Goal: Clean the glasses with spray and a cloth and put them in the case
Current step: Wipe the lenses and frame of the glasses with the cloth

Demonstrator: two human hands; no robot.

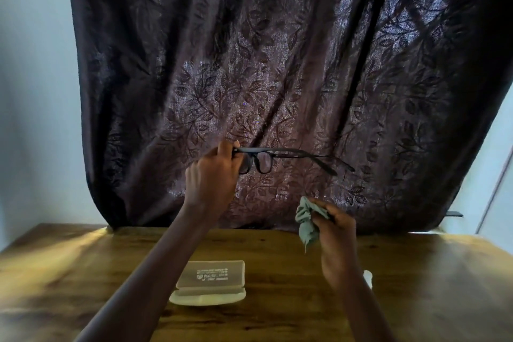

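A dark brown curtain with a leaf pattern [277, 64] fills the back of the view, hanging behind the brown wooden table [416, 286]. On that table sits our landmark, the pale translucent rectangular glasses case [208, 283], printed lettering on its flat upper part and a cream rounded part at its near edge; whether it lies fully open is hard to call. The left hand [213, 178] is raised high above the case, in the air in front of the curtain, fingers and thumb pinching one end of the black-framed glasses [263, 161]. Those glasses sit level above and beyond the case, temples unfolded and reaching off to the right, nowhere near going inside. The right hand [337, 244] is up and to the right of the case, lower than the glasses and apart from them, fingers curled round a crumpled grey-green cloth [306, 223] that bunches out on its left. Right of the case, a small white object [368, 278] peeks from behind the right wrist, too hidden to identify.
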